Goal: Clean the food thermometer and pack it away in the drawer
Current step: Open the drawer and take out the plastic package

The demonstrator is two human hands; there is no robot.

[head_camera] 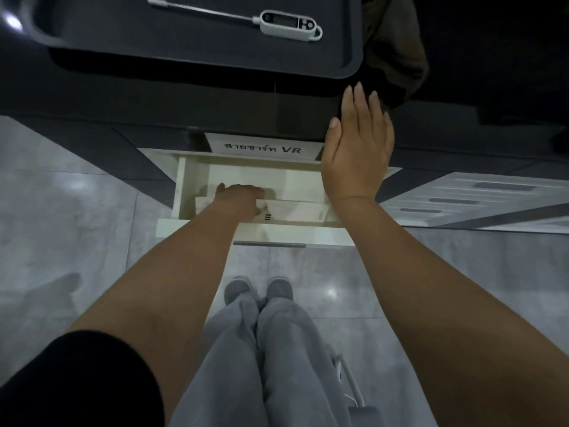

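A white food thermometer [271,21] with a long metal probe lies on a dark tray [348,41] on the black counter at the top. Below the counter a white drawer [184,186] stands pulled out. My left hand [238,197] is down inside the drawer, fingers closed on a white paper packet [295,211] that lies on the drawer's floor. My right hand [358,149] hovers flat above the drawer's right side, fingers apart and stretched toward the counter edge, holding nothing.
A paper label [261,146] with printed text is stuck on the cabinet front above the drawer. A brown cloth [397,50] hangs right of the tray. White louvred cabinet fronts [477,195] stand at the right. My slippered feet [258,288] rest on grey floor tiles.
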